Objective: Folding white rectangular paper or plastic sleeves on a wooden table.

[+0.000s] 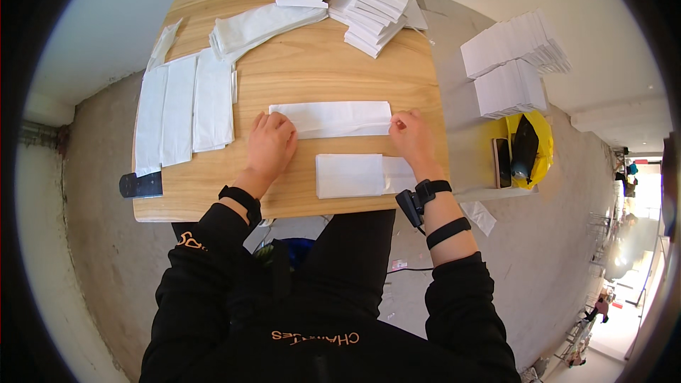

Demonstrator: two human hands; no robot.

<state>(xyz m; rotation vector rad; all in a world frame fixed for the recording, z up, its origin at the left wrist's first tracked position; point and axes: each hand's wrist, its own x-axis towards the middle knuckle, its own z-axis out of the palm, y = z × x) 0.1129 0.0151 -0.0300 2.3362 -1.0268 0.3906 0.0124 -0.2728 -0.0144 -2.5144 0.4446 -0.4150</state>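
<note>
A long white folded sheet [333,119] lies crosswise on the wooden table in front of me; whether it is paper or thin plastic I cannot tell. My left hand [271,143] is at its left end, fingers curled down onto the edge. At the opposite end, my right hand [413,140] pinches the corner between thumb and fingertips. Nearer to me rests a white rectangular card or flat box [348,176], with a thinner white piece sticking out to its right, partly behind my right wrist.
Long white folded sheets [177,110] lie side by side at the left, above a dark remote-like object [142,185]. Another white stack [266,28] and piled white boxes [376,10] are at the back. To the right stand more white stacks [507,89] and a yellow bag [543,149].
</note>
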